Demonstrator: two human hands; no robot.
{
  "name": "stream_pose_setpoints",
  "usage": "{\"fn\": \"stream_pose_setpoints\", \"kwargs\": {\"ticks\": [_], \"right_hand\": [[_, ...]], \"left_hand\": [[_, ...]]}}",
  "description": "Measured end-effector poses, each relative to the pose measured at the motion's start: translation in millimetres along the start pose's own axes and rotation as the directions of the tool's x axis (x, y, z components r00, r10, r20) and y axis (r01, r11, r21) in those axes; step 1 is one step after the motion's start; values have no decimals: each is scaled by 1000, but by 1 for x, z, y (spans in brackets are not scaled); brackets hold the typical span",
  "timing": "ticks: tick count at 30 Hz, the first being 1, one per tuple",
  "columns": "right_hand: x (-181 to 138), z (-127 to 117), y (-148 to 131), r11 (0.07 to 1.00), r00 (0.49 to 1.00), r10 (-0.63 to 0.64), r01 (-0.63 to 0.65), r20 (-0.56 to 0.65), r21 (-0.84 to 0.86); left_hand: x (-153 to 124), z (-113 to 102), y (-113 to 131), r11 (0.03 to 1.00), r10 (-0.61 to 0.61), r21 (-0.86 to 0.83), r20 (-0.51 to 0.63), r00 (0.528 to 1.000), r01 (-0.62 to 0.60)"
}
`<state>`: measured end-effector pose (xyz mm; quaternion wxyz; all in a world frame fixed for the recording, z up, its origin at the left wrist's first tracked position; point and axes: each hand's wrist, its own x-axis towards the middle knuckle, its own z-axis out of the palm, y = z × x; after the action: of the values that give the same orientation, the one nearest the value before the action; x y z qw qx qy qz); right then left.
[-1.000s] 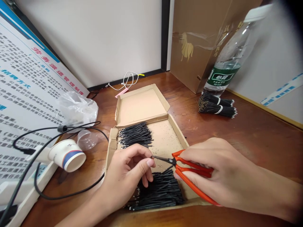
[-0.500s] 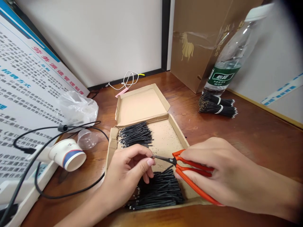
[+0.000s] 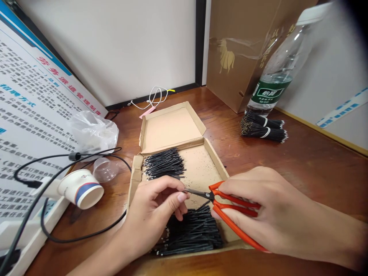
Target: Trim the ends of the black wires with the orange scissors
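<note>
My right hand grips a pair of scissors with red handles and short dark blades. The blades point left and look nearly closed, their tips at the fingertips of my left hand. Thumb and fingers of that hand are curled together in a pinch; whatever lies between them is too small or hidden to make out. Below both hands is an open cardboard box. A heap of short black wires fills its near part, partly behind my left hand. Another pile of black wires lies at the box's far left.
Two banded wire bundles lie by a water bottle at the right. On the left are a tipped paper cup, a clear plastic cup, a plastic bag and a looping black cable. Dark specks dot the box floor.
Almost nothing differs: both hands and the scissors keep their positions, and the view has shifted very slightly.
</note>
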<state>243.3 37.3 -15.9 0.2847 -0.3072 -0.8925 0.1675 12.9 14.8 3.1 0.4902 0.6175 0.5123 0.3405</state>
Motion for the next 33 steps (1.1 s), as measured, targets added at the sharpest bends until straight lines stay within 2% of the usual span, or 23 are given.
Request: {"fn": "stream_pose_setpoints", "kwargs": {"ticks": [5, 16, 25, 33], "right_hand": [[0, 0, 0, 1000, 1000, 7, -7, 8, -6], [-1, 3, 2, 999, 996, -26, 24, -81, -36], [-1, 2, 0, 1000, 999, 15, -16, -36, -17], [-2, 2, 3, 999, 999, -15, 13, -39, -45]], "left_hand": [[1, 0, -1, 1000, 9, -16, 12, 1000, -8], [2, 0, -3, 999, 33, -38, 9, 999, -33], [0, -1, -4, 998, 47, -45, 15, 999, -46], [0, -1, -4, 998, 60, -23, 20, 998, -59]]}}
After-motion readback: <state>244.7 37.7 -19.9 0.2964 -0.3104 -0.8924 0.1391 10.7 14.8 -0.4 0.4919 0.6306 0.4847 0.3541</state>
